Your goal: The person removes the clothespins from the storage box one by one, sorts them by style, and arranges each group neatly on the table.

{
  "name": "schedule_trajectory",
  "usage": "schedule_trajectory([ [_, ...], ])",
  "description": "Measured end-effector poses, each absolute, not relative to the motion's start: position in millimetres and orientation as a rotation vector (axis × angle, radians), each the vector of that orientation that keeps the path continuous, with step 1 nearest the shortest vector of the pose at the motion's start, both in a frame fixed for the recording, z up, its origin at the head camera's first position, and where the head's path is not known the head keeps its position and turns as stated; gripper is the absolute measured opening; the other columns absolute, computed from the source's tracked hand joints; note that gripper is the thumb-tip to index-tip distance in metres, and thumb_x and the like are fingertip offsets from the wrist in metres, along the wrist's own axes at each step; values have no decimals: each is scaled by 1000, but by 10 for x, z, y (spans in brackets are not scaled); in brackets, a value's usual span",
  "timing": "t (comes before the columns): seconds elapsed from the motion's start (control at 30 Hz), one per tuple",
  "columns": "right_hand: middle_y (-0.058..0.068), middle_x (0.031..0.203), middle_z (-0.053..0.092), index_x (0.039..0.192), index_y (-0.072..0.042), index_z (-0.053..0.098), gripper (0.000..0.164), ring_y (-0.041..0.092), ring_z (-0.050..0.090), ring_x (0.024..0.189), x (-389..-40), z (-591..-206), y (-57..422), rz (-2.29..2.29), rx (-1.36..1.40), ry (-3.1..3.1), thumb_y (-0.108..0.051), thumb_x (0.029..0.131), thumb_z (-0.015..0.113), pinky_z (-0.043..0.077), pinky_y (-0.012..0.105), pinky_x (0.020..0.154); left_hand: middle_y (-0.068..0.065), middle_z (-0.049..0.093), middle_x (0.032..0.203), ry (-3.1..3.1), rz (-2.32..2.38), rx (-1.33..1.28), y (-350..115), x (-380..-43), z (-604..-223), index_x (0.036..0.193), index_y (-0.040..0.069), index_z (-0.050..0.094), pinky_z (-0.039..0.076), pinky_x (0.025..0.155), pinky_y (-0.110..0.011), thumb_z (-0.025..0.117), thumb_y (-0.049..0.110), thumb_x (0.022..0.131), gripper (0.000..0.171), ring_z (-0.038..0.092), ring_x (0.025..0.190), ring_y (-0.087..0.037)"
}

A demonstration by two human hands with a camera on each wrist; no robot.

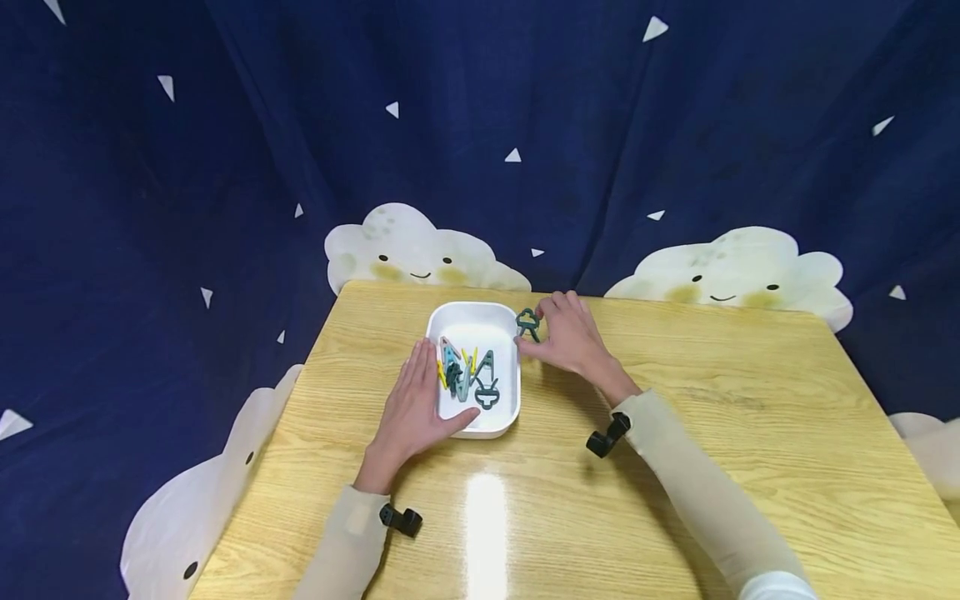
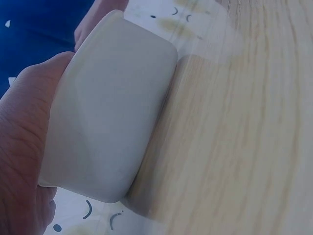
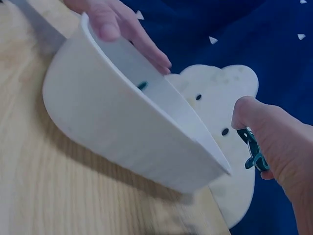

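Note:
My right hand [image 1: 572,335] pinches a dark green clip [image 1: 528,320] between thumb and fingers, just outside the right rim of a white tub [image 1: 512,417]. The clip has a cloud-shaped outline at one end and two spread legs. My left hand [image 1: 414,404] rests along the left rim of the tub, fingers straight and thumb reaching across the near corner. Inside lie several clips: a grey-green clip [image 1: 464,382], yellow clips [image 1: 474,358], and another cloud-shaped dark green clip [image 1: 487,396] near the front. In the right wrist view the held clip [image 3: 254,152] is partly hidden behind the thumb.
The tub stands on a wooden table [image 1: 712,400] near its back edge. Behind the table hangs a dark blue curtain [image 1: 465,75] printed with white triangles and smiling clouds. A black wrist mount [image 1: 608,435] sticks out from the right sleeve, another mount [image 1: 401,520] from the left.

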State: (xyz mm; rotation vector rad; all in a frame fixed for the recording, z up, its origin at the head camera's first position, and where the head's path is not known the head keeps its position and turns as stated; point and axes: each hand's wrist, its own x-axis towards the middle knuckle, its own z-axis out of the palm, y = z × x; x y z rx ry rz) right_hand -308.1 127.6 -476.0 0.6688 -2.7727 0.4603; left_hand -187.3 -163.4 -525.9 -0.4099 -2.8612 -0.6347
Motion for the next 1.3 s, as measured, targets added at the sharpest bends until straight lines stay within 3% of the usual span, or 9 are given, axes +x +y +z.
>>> schedule_trajectory([
  [0.7, 15, 99, 60, 96, -3, 64, 65, 37, 49, 98, -3327, -5158, 1814, 362, 533, -2870, -66, 78, 71, 42, 49, 84, -16, 1, 175, -2859, -633, -417, -1612, -1906, -5254, 165, -4, 9, 14, 131, -44, 54, 88, 82, 132, 4, 162, -30],
  [1.1, 13, 95, 57, 93, -5, 64, 65, 35, 46, 94, -3352, -5421, 1838, 340, 505, -2889, -68, 79, 69, 39, 47, 78, -22, 9, 173, -2841, -611, -420, -1629, -1884, -5270, 164, -6, 11, 15, 131, -44, 56, 86, 82, 131, 9, 161, -34],
  [1.3, 12, 95, 57, 96, -4, 66, 66, 33, 46, 93, -3336, -5488, 1818, 355, 456, -2886, -68, 80, 69, 39, 45, 79, -19, 2, 174, -2847, -620, -431, -1645, -1868, -5273, 164, -6, 9, 12, 131, -43, 58, 84, 83, 131, 7, 162, -34],
])
